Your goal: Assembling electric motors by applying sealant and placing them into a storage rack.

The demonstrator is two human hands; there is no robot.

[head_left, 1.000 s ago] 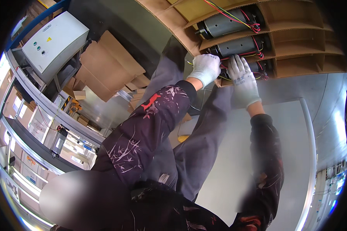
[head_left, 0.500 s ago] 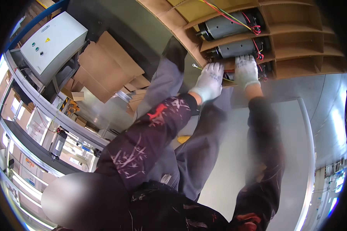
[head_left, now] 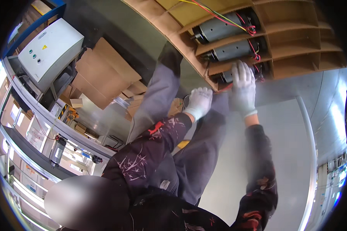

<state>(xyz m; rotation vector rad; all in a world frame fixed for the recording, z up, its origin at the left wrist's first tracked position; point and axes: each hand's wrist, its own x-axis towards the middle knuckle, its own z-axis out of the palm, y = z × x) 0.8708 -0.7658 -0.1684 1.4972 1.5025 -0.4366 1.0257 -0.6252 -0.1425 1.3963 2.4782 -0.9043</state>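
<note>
Three grey cylindrical electric motors with black ends lie in a divided cardboard box at the top: an upper motor (head_left: pixel 223 29), a middle motor (head_left: pixel 233 50) and a lower motor (head_left: pixel 226 76). My right hand (head_left: pixel 243 90), in a white glove, reaches over the lower motor's slot, its fingers stretched out and hiding part of that motor. Just outside the box's near corner is my left hand (head_left: pixel 199 103), also gloved. Its fingers are curled closed, and their tips are hidden; whatever they hold, if anything, does not show. Red, yellow and green wires (head_left: pixel 212 11) trail over the upper motor.
More cardboard compartments (head_left: pixel 293 40) lie right of the motors. Flattened cardboard (head_left: pixel 104 73) rests on the floor at left, beside a white control box (head_left: pixel 50 50) on a metal frame. Another motor (head_left: pixel 58 150) is on the conveyor rack at left. A pale panel (head_left: pixel 266 154) spreads under my right arm.
My left hand has drawn back from the lower motor, down and left, out of the box. My right hand has shifted slightly down and left, with its fingers straighter.
</note>
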